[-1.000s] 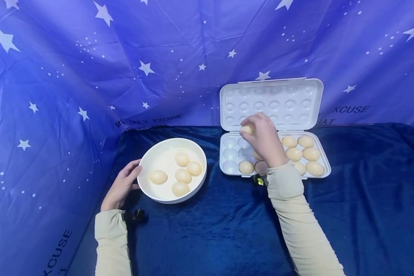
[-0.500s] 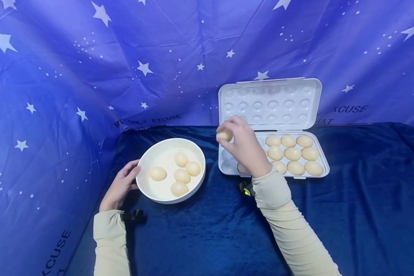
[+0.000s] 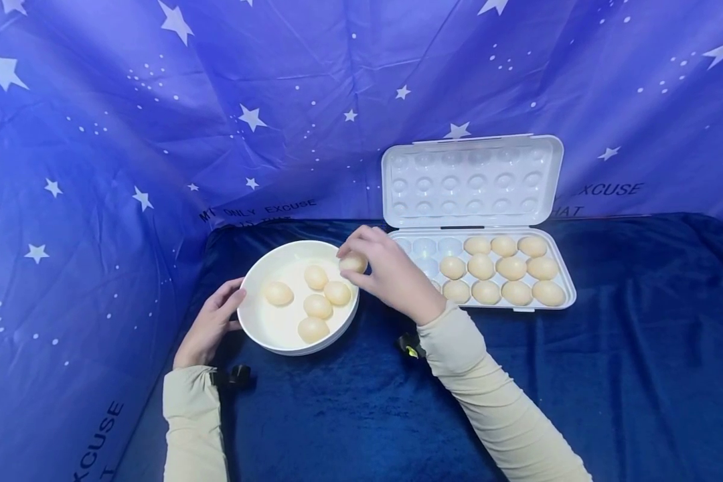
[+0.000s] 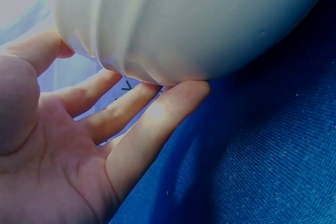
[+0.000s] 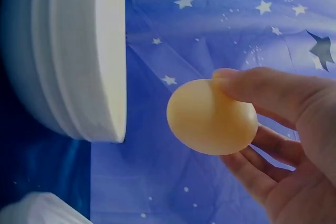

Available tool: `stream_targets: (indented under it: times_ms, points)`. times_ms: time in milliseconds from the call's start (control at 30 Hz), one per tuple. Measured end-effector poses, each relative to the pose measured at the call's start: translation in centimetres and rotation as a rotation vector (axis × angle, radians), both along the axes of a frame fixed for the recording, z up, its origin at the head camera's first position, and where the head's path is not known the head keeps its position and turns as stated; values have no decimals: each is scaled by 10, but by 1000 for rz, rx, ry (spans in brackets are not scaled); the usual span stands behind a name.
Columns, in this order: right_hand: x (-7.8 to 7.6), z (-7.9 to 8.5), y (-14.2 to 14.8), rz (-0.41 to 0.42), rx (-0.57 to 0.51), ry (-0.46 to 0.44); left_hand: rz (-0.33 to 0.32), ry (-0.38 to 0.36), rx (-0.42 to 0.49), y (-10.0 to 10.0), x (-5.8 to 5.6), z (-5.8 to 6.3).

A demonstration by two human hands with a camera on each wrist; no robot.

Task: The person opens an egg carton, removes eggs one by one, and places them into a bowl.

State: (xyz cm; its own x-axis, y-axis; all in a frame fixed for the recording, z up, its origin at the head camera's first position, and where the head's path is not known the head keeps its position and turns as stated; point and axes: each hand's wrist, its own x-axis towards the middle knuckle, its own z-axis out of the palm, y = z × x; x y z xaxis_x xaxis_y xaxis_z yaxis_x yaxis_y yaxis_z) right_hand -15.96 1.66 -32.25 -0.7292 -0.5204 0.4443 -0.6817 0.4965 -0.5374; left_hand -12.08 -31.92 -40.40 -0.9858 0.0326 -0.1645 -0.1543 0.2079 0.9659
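In the head view, my left hand (image 3: 207, 328) holds the white bowl (image 3: 265, 335) by its left side, thumb at the rim and fingers against the outer wall. The left wrist view shows the fingertips touching the bowl's outside (image 4: 199, 24). Several pale brown eggs lie inside, one egg (image 3: 278, 293) apart on the left. Between thumb and fingers, my right hand (image 3: 391, 271) pinches another egg (image 5: 210, 119) above the bowl's right rim. To the right stands a white egg carton (image 3: 569, 281), lid raised, with several eggs (image 3: 512, 268) in its wells; my right hand partly hides its front left corner.
The carton's lid (image 3: 472, 181) leans back near the blue star-printed curtain (image 3: 313, 100). Dark blue cloth (image 3: 349, 415) covers the table. Unfilled wells (image 3: 424, 248) show at the carton's back left.
My right hand has carried the egg left from over the carton to the bowl's right rim. Inside the bowl, the left egg has shifted slightly away from me. My left hand stays put.
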Motion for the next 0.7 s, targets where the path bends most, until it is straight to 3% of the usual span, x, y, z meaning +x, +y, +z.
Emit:
stream_targets:
  times_ms: [267, 700]
  points:
    - [-2, -16, -9, 68, 109, 5, 5, -6, -5, 0, 0, 1]
    - [-1, -27, -18, 96, 157, -12, 3, 1, -1, 0, 0, 0]
